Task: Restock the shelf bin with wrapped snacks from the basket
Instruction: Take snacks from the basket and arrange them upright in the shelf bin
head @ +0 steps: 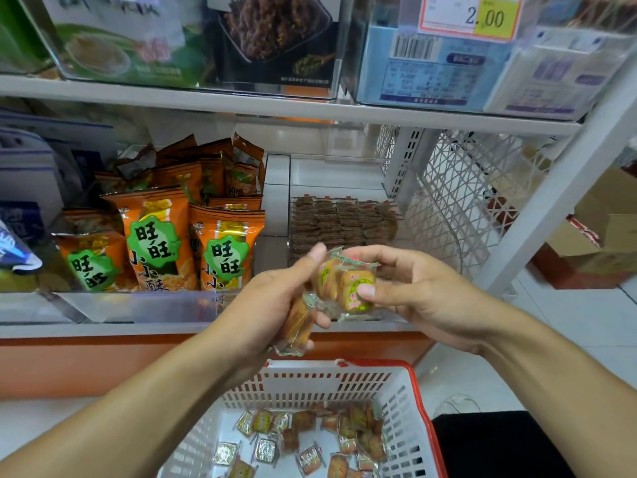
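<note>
Basket [410, 401] below shelf bin [344, 222]

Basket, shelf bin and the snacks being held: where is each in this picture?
Basket [418, 401]: head view, on its red and white right wall.
Shelf bin [277, 201]: head view, on its clear left wall.
Held snacks [348, 288]: head view, on the front wrapper, between left hand [272, 305] and right hand [424, 291].

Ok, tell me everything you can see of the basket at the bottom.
The basket is white slotted plastic with a red rim along its top edge, standing low in front of the shelf, below both hands; neither hand touches it. A plain unslotted panel sits in the middle of its far wall. It is open-topped, and a loose scatter of small wrapped snacks in clear and foil wrappers lies on its floor, much of the white bottom still showing. Its near part is cut off by the frame.
</note>
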`<action>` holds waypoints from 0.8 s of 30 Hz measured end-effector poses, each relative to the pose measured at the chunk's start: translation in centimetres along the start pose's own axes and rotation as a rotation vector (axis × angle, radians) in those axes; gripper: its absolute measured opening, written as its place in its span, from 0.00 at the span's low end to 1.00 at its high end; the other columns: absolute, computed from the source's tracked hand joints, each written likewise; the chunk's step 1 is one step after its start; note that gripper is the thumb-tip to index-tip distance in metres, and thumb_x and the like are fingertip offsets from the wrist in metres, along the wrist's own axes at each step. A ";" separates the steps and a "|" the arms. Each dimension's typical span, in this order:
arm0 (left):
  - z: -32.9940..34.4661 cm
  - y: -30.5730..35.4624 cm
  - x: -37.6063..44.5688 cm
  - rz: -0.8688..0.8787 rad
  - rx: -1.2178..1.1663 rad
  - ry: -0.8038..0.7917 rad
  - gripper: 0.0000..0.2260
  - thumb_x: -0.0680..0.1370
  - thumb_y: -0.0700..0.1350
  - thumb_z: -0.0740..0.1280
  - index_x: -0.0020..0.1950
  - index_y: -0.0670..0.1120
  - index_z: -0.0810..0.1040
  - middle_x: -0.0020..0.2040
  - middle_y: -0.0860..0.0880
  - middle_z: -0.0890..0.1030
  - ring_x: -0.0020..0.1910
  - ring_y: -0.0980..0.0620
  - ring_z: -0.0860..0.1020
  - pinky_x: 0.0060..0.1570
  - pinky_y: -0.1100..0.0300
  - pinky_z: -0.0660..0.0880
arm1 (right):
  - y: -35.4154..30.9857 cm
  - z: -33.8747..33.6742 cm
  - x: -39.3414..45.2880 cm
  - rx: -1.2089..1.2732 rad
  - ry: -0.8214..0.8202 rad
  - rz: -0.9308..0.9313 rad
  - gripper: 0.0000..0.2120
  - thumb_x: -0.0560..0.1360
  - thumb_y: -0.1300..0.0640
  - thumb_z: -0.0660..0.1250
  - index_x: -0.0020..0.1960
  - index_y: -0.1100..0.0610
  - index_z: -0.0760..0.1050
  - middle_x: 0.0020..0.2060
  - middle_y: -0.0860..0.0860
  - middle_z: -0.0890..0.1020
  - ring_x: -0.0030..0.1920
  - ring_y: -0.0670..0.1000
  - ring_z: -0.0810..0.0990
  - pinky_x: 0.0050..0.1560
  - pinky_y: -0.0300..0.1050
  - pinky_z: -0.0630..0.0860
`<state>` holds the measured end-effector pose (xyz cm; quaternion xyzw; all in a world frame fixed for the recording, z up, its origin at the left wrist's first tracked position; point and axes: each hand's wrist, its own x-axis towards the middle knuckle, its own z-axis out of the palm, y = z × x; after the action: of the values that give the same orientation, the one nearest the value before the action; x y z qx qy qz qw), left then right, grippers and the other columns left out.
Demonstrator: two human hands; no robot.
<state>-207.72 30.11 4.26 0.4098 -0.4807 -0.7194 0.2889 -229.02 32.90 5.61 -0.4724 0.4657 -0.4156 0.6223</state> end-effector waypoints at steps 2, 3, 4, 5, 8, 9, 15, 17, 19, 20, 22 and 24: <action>-0.2 0.3 -0.2 0.034 -0.028 -0.113 0.17 0.73 0.61 0.69 0.56 0.55 0.86 0.34 0.50 0.83 0.26 0.57 0.78 0.22 0.63 0.73 | -0.1 -0.4 0.1 -0.011 0.042 -0.019 0.25 0.69 0.64 0.72 0.66 0.58 0.76 0.60 0.60 0.82 0.55 0.56 0.81 0.57 0.45 0.81; -0.3 0.3 -0.2 0.036 -0.053 -0.129 0.15 0.74 0.58 0.69 0.57 0.55 0.86 0.34 0.51 0.83 0.26 0.57 0.79 0.21 0.63 0.74 | -0.2 -0.5 0.1 -0.012 0.054 -0.020 0.25 0.69 0.63 0.72 0.66 0.57 0.76 0.61 0.60 0.82 0.56 0.55 0.82 0.57 0.46 0.81; -0.4 0.2 -0.1 0.035 -0.060 -0.123 0.15 0.75 0.57 0.68 0.57 0.54 0.86 0.35 0.51 0.83 0.27 0.56 0.79 0.21 0.63 0.74 | -0.3 -0.6 0.0 -0.019 0.059 -0.017 0.25 0.70 0.62 0.72 0.67 0.56 0.76 0.61 0.58 0.82 0.56 0.54 0.82 0.58 0.45 0.80; -0.4 0.1 0.0 0.034 -0.043 -0.103 0.15 0.76 0.57 0.67 0.57 0.55 0.86 0.36 0.50 0.83 0.28 0.56 0.79 0.22 0.63 0.75 | -0.3 -0.7 0.0 -0.037 0.064 -0.016 0.25 0.70 0.61 0.72 0.67 0.55 0.75 0.60 0.57 0.83 0.56 0.52 0.82 0.56 0.44 0.80; 0.0 -0.5 0.2 0.047 0.027 -0.041 0.15 0.75 0.62 0.66 0.57 0.60 0.85 0.37 0.47 0.82 0.30 0.55 0.80 0.24 0.62 0.75 | -0.2 -0.4 0.0 -0.083 0.075 -0.021 0.23 0.71 0.59 0.72 0.66 0.55 0.77 0.57 0.55 0.85 0.52 0.49 0.82 0.47 0.40 0.77; 0.2 -0.7 0.2 0.049 0.028 -0.026 0.16 0.75 0.63 0.65 0.57 0.61 0.85 0.34 0.48 0.82 0.29 0.56 0.79 0.24 0.62 0.74 | 0.0 -0.3 0.1 -0.080 0.071 -0.021 0.23 0.71 0.60 0.72 0.66 0.55 0.77 0.57 0.55 0.85 0.51 0.49 0.82 0.46 0.40 0.76; 0.5 -1.2 0.5 -0.017 0.048 -0.005 0.21 0.71 0.69 0.65 0.54 0.59 0.86 0.33 0.45 0.80 0.28 0.54 0.78 0.27 0.60 0.76 | 0.3 -0.3 -0.1 0.003 0.042 0.029 0.28 0.69 0.64 0.73 0.68 0.57 0.76 0.64 0.57 0.81 0.49 0.54 0.85 0.46 0.40 0.81; 0.6 -1.2 0.5 -0.033 0.077 -0.021 0.22 0.72 0.70 0.64 0.54 0.58 0.86 0.34 0.44 0.81 0.30 0.53 0.79 0.27 0.60 0.76 | 0.3 -0.4 -0.2 -0.021 -0.010 0.069 0.31 0.68 0.65 0.74 0.70 0.56 0.74 0.63 0.57 0.82 0.53 0.57 0.85 0.47 0.41 0.81; 0.7 -1.4 0.6 -0.023 0.096 -0.035 0.20 0.74 0.69 0.64 0.56 0.58 0.85 0.37 0.45 0.82 0.32 0.53 0.79 0.27 0.60 0.75 | 0.2 -0.4 -0.3 -0.055 -0.066 0.088 0.31 0.69 0.67 0.74 0.71 0.56 0.73 0.60 0.59 0.83 0.53 0.55 0.84 0.46 0.41 0.81; 0.8 -1.4 0.6 -0.019 0.093 -0.039 0.19 0.75 0.68 0.65 0.57 0.58 0.85 0.40 0.44 0.83 0.33 0.53 0.79 0.27 0.61 0.75 | 0.2 -0.4 -0.4 -0.075 -0.088 0.085 0.30 0.71 0.68 0.73 0.71 0.56 0.73 0.59 0.59 0.84 0.51 0.54 0.83 0.46 0.41 0.81; 0.9 -1.6 0.8 -0.020 0.076 -0.037 0.19 0.74 0.67 0.67 0.57 0.58 0.84 0.43 0.41 0.83 0.33 0.52 0.79 0.26 0.61 0.75 | 0.2 -0.4 -0.5 -0.105 -0.110 0.072 0.27 0.71 0.68 0.73 0.69 0.57 0.74 0.55 0.59 0.84 0.49 0.52 0.83 0.47 0.42 0.82; 1.1 -1.7 1.1 -0.020 0.045 -0.022 0.20 0.70 0.68 0.69 0.54 0.57 0.84 0.41 0.43 0.83 0.32 0.53 0.80 0.25 0.61 0.74 | 0.1 -0.6 -0.5 -0.100 -0.103 0.070 0.27 0.70 0.65 0.74 0.68 0.58 0.74 0.52 0.57 0.85 0.49 0.52 0.83 0.47 0.42 0.82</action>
<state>-209.24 30.31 2.57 0.4130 -0.4959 -0.7158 0.2669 -229.66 33.24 5.50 -0.5069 0.4697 -0.3450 0.6352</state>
